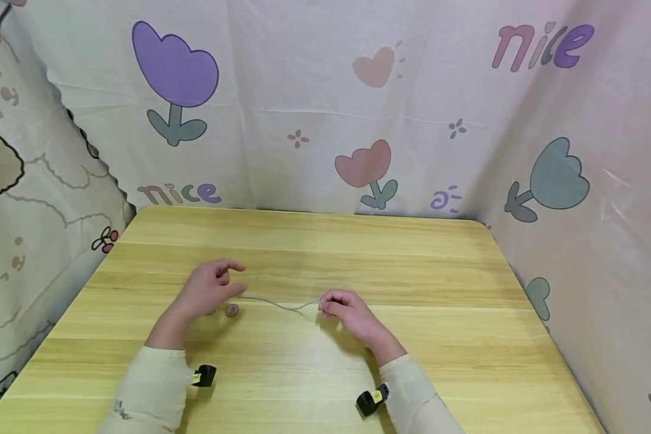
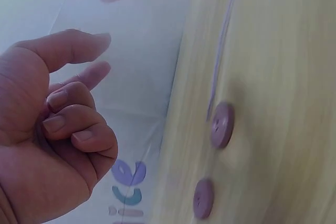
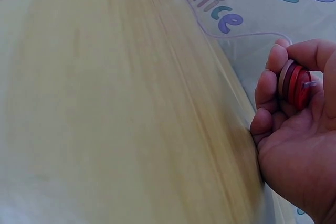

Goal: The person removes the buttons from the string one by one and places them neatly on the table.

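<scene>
My right hand (image 1: 352,312) grips a small stack of red, dark and beige buttons (image 3: 300,88), with thumb and fingers curled about it. A thin pale string (image 1: 282,306) runs from that hand toward the left across the table. Its loose end lies near a mauve button (image 2: 223,125) in the left wrist view. My left hand (image 1: 208,288) hovers close by, thumb and index finger apart, the other fingers bent in, holding nothing. A second mauve button (image 2: 203,198) rests beside the first; in the head view the left hand mostly hides it.
The wooden table (image 1: 314,253) reaches back to a patterned curtain (image 1: 282,78), which also hangs along both sides. Small black cameras (image 1: 205,375) are worn on both sleeves.
</scene>
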`<act>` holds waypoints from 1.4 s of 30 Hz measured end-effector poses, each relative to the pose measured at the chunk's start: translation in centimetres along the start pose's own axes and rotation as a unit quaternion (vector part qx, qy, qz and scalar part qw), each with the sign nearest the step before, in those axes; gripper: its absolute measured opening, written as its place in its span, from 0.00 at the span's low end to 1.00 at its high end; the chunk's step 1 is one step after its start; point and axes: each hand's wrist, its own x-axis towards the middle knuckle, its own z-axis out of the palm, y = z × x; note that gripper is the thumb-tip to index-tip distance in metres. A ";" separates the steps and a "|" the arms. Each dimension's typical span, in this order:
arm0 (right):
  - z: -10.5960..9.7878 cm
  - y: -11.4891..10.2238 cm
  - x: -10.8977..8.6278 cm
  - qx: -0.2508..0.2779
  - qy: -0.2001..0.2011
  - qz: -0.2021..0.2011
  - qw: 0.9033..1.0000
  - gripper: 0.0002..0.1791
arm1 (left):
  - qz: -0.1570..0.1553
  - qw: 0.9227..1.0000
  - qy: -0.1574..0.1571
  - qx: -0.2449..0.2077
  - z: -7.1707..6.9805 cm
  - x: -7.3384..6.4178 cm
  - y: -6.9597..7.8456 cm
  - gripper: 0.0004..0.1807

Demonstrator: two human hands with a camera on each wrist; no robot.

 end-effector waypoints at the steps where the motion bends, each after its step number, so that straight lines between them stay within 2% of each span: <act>1: 0.0 0.0 0.0 0.000 -0.001 -0.001 1.000 0.12 | 0.003 1.000 -0.004 -0.001 0.4 0.1 0.1 0.20; 6: 0.0 0.0 0.1 -0.001 -0.004 -0.004 1.000 0.10 | 0.010 0.999 -0.033 -0.027 2.5 0.9 1.0 0.20; 13: 0.0 0.1 0.2 0.001 -0.003 -0.002 1.000 0.10 | 0.038 0.998 -0.048 -0.014 4.5 1.9 2.4 0.18; 20: 0.0 0.0 0.2 0.000 0.000 -0.008 1.000 0.09 | 0.035 0.997 -0.061 -0.022 5.7 2.2 3.2 0.17; 26: 0.0 0.1 0.3 0.004 0.001 -0.009 1.000 0.09 | 0.043 0.997 -0.064 -0.011 6.7 2.4 3.6 0.16; 34: 0.0 0.1 0.2 0.010 0.000 0.000 1.000 0.09 | 0.036 0.995 -0.097 -0.012 8.2 2.6 4.0 0.15; 42: 0.0 -0.8 -0.1 0.010 -0.007 0.007 1.000 0.11 | 0.050 0.991 -0.122 -0.004 9.4 2.4 4.5 0.12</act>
